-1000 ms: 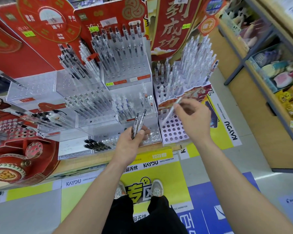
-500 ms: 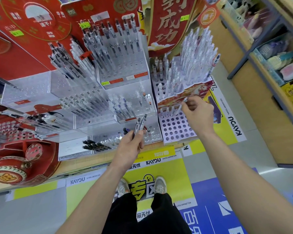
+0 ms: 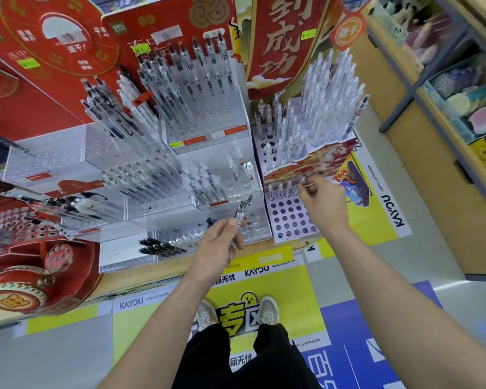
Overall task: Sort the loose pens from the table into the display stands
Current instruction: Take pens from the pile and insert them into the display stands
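Right hand (image 3: 320, 204) pinched a pen (image 3: 302, 181) into the stand (image 3: 289, 221); left hand (image 3: 218, 248) gripped spares (image 3: 243, 209), probably needing transfer next.

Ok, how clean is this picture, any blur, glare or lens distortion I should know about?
Head view: the wide-angle lens bows the wooden shelf at right; the left edge near the red drum display is smeared; the pen pinched by the right hand is soft with blur, the pens in the left hand sharper; lighting is even, with pale sheen on the clear acrylic stands.
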Demonstrator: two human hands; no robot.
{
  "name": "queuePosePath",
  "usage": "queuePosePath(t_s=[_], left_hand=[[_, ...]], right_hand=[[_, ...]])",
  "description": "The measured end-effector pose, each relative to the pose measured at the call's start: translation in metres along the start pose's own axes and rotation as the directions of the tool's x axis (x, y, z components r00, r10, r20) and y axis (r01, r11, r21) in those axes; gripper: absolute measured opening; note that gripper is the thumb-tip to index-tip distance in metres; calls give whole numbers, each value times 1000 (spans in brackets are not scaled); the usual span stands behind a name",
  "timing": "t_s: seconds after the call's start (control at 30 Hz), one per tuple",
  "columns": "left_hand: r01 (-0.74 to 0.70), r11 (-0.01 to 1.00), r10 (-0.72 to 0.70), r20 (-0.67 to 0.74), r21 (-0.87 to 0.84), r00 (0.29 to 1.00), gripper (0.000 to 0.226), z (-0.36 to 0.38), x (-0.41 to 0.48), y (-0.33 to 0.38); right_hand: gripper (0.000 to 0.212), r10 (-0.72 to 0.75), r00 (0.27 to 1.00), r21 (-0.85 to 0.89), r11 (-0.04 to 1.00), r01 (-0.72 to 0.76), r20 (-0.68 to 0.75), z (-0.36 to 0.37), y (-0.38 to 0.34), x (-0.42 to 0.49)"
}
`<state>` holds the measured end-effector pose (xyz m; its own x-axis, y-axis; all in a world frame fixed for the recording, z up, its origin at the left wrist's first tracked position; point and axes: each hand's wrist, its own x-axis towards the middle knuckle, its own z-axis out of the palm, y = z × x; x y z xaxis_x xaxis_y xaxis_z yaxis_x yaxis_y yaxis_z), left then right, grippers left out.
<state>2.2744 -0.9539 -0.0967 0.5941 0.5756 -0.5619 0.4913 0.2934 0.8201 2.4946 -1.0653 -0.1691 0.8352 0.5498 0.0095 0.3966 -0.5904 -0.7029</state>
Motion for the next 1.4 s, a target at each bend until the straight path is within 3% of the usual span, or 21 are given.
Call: queuePosePath(t_s=[0.27, 0.57, 0.7, 0.83, 1.0, 1.1, 1.2, 1.4], left_hand=[[18, 1000, -18, -9, 18, 1000, 29, -3, 5, 0], [36, 999, -36, -10, -9, 999, 35, -3, 7, -1], [27, 999, -26, 4, -38, 1000, 33, -1, 5, 3], [-21, 1000, 21, 24, -6, 999, 21, 6, 3, 7], [-105, 994, 105, 33, 8, 994, 8, 21, 2, 8], [-148, 989, 148, 43, 0, 988, 7, 25, 2, 8], [-175, 985, 174, 61, 10, 983, 10, 23, 1, 7], [-165, 986, 166, 43, -19, 985, 14, 16, -9, 9]], right_hand=[[21, 19, 996, -64, 998, -13, 89, 7, 0, 3], [22, 1, 995, -99, 995, 9, 96, 11, 4, 11], [19, 72, 993, -71, 995, -65, 96, 2, 0, 2], [21, 77, 995, 34, 996, -80, 64, -15, -31, -23], [20, -62, 964, 300, 954, -19, 257, -22, -78, -60], [24, -50, 954, 330, 942, -53, 294, -25, -90, -66], [13, -44, 947, 391, 916, -90, 319, -30, -94, -67], [18, -28, 968, 473, 876, -97, 251, -36, -105, -64]])
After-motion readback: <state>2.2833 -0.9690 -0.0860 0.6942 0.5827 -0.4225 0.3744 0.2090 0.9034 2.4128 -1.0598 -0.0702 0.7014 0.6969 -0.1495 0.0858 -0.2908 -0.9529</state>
